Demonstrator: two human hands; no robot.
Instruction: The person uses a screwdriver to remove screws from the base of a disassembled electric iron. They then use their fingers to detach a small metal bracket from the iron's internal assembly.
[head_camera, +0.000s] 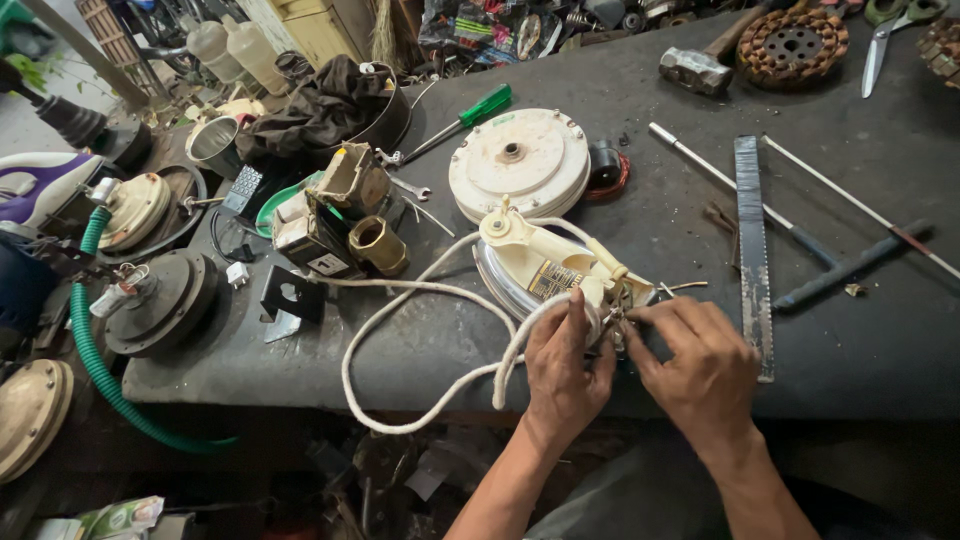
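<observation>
- Iron (540, 265) lies at the bench's (640, 220) front edge, rear end toward the person.
- Left hand (562, 365) clenched on the white cord (400, 300) at the iron's rear.
- Right hand (700, 365) pinches the wire ends beside it — small parts, hard to tell.
- Best done by bracing the cord, moving fingertips only.

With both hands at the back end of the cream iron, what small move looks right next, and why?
Probably pinch the loose wire ends with the right hand and guide them into the rear of the cream-coloured clothes iron. The left hand already steadies the iron where the white braided cord enters, and bare strands stick out beside the fingers.
</observation>
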